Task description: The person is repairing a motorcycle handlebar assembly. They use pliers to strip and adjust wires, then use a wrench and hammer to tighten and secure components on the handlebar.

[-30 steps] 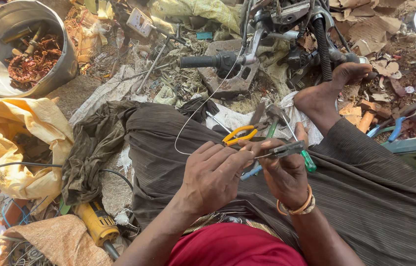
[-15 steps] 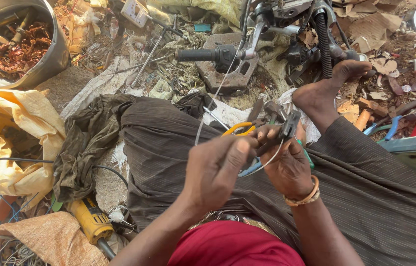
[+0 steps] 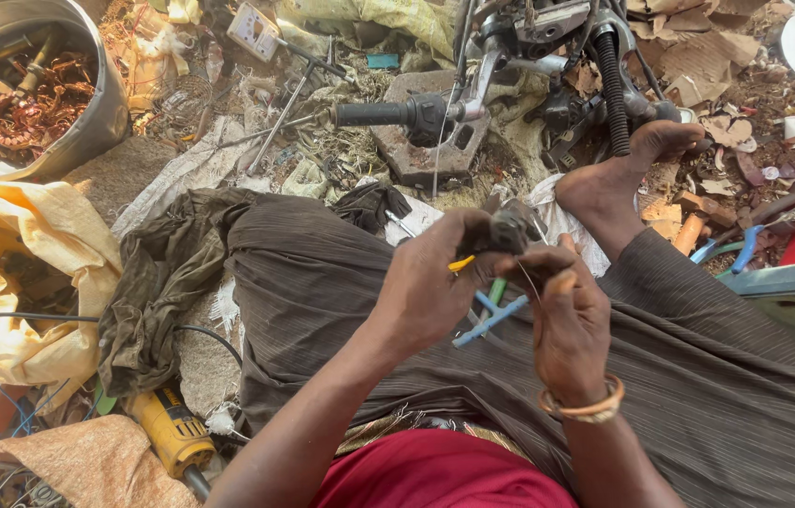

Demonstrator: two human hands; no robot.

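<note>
Both hands are raised over the dark striped cloth (image 3: 341, 282) covering the lap. The left hand (image 3: 430, 282) is closed around a small dark part (image 3: 508, 230), with a yellow-handled tool (image 3: 460, 264) showing at its fingers. The right hand (image 3: 572, 320) pinches a thin wire (image 3: 531, 279) just beside that part. Blue-handled pliers (image 3: 490, 318) lie on the cloth beneath the hands. A yellow power tool (image 3: 170, 431) lies off the cloth's near left edge; a metal pot (image 3: 106, 113) of copper scrap sits well beyond it.

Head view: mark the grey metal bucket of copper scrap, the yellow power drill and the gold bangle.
Grey metal bucket (image 3: 106, 118), head view, right side wall.
Yellow power drill (image 3: 167, 428), head view, middle of body.
Gold bangle (image 3: 588, 409), head view, front of band on right wrist.
</note>
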